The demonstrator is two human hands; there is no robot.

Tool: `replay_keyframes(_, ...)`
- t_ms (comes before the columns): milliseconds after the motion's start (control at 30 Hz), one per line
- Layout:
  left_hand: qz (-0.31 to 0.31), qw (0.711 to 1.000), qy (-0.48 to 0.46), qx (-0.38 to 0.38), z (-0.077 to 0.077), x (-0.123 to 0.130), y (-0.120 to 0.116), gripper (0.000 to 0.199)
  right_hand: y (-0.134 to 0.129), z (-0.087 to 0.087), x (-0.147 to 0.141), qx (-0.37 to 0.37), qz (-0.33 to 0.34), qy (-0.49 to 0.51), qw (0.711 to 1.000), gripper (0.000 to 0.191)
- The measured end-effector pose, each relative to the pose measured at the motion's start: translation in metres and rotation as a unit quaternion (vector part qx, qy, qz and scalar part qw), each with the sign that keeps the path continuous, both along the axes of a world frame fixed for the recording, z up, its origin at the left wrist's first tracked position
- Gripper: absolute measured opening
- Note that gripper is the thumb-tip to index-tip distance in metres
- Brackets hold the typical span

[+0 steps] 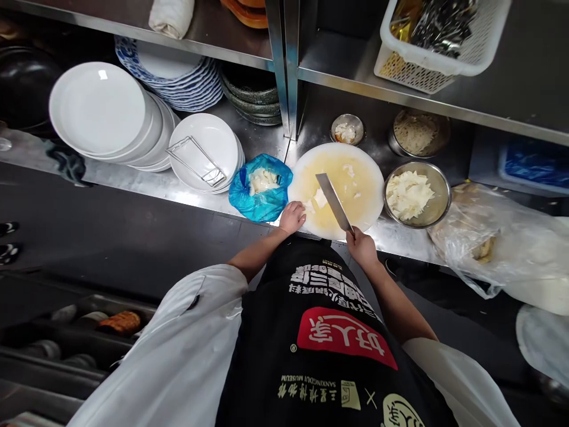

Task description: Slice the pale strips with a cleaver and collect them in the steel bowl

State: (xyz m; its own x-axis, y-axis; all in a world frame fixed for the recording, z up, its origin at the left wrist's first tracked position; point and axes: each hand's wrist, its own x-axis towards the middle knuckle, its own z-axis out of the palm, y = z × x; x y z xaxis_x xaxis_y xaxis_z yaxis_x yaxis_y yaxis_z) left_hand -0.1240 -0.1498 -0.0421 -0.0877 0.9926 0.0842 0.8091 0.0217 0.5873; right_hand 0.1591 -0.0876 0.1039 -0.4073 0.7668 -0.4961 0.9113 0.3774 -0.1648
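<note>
Far left, you have smooth white plates (pixel 100 110) in a tall stack, then smaller round plates (pixel 205 133) with a thin wire stand (pixel 214 177) lying on top. Next, a crinkled blue plastic bag (pixel 249 204), open-mouthed, pale moist-looking pieces (pixel 263 181) bunched inside. Your left hand (pixel 293 217) is at the near left edge of the round cutting board (pixel 364 196), fingers bent and close together by a small pale scrap; whether they pinch or press it, you can't tell from here. Board is thick and white-rimmed, yellowish across the middle. Flat, angular white slice (pixel 319 197) lies left of centre on it, just beside the broad cleaver (pixel 334 201). Your right hand (pixel 363 248) is wrapped round the handle, blade slanting away to the left. Reads as a cutting step, mid-board; the next move calls for a steady slice and fingertips tucked clear of the edge. To the right, a shiny steel bowl (pixel 439 203) carries a loose heap of thin, jagged white slices (pixel 409 194). Beyond it, a wrinkled clear bag (pixel 515 237), brownish contents blurred.
</note>
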Motion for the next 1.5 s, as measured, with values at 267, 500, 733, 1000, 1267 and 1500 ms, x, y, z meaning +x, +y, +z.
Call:
replay_keyframes(267,0.089,0.994,-0.062,0.011,0.003,0.059,0.027,0.056,0.020,-0.014,0.048,-0.081,-0.046,0.012,0.996,0.027)
replay_keyframes(500,0.113,0.985,-0.127,0.013,0.003,0.096,0.096,0.050,0.004,-0.035,0.054,-0.299,-0.285,0.225,0.883,0.031)
replay_keyframes(733,0.084,0.991,-0.096,-0.033,0.014,0.109,0.116,0.048,0.016,-0.031,0.005,-0.358,-0.339,0.259,0.831,0.031)
replay_keyframes(1000,-0.129,0.979,-0.149,0.058,0.063,0.231,0.236,0.040,0.035,-0.015,0.081,-0.217,-0.472,0.378,0.766,0.031)
replay_keyframes(1267,-0.215,0.947,-0.226,-0.071,0.079,0.257,0.282,0.027,0.070,0.014,0.161,0.000,-0.402,0.140,0.905,0.048)
replay_keyframes(1500,0.085,0.986,-0.080,-0.123,0.082,-0.004,0.123,0.029,-0.021,0.044,0.151,-0.077,-0.158,-0.012,0.984,0.056)
